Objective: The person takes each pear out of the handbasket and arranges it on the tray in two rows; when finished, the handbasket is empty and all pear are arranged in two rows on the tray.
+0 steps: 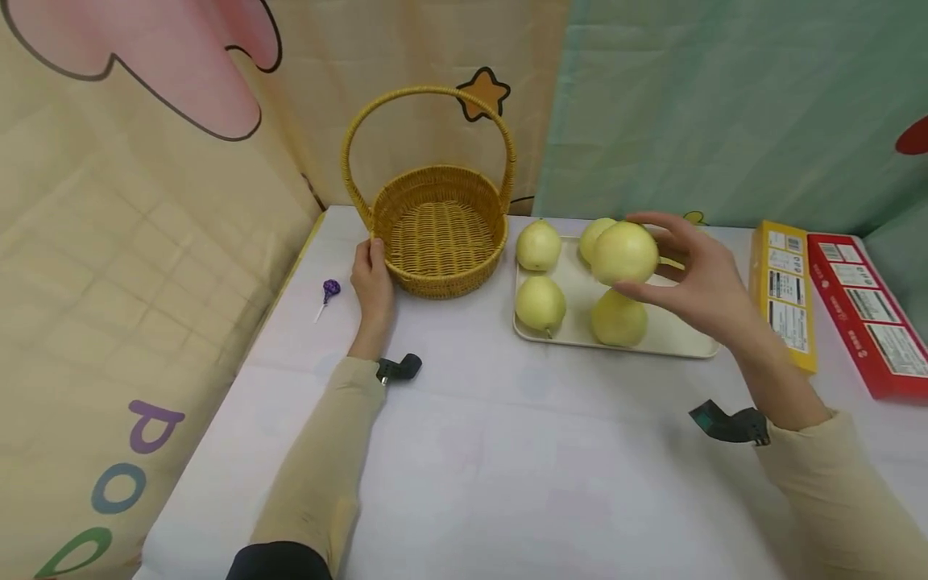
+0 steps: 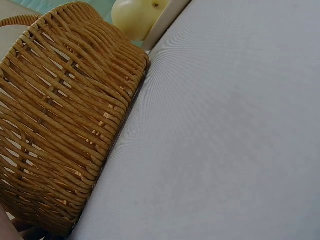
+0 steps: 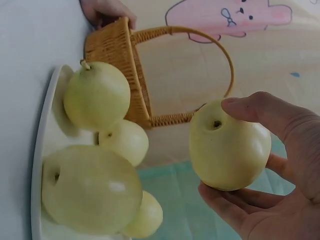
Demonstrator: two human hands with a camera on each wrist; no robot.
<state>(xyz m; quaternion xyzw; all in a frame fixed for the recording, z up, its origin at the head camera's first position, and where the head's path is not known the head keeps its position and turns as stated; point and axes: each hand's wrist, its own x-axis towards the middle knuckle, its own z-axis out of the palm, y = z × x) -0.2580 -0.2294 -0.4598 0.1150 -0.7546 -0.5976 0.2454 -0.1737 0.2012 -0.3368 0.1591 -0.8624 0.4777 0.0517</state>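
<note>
My right hand (image 1: 699, 278) grips a pale yellow-green pear (image 1: 625, 253) between thumb and fingers, raised above a cream tray (image 1: 677, 334). In the right wrist view, the held pear (image 3: 230, 147) shows its dimpled end, apart from the others. Several more pears (image 1: 540, 304) lie on the tray, one partly hidden behind the held one. To the tray's left stands a wicker basket (image 1: 442, 234) with a tall arched handle; nothing lies inside. My left hand (image 1: 373, 282) holds the basket's left side near the handle's base. In the left wrist view, the basket's woven wall (image 2: 65, 110) hides most of that hand.
A purple-wrapped lollipop (image 1: 330, 290) lies left of my left hand. At the right are a yellow box (image 1: 785, 290) and a red box (image 1: 870, 310). Printed curtains (image 1: 725, 105) hang behind and left of the white-covered table (image 1: 522, 467).
</note>
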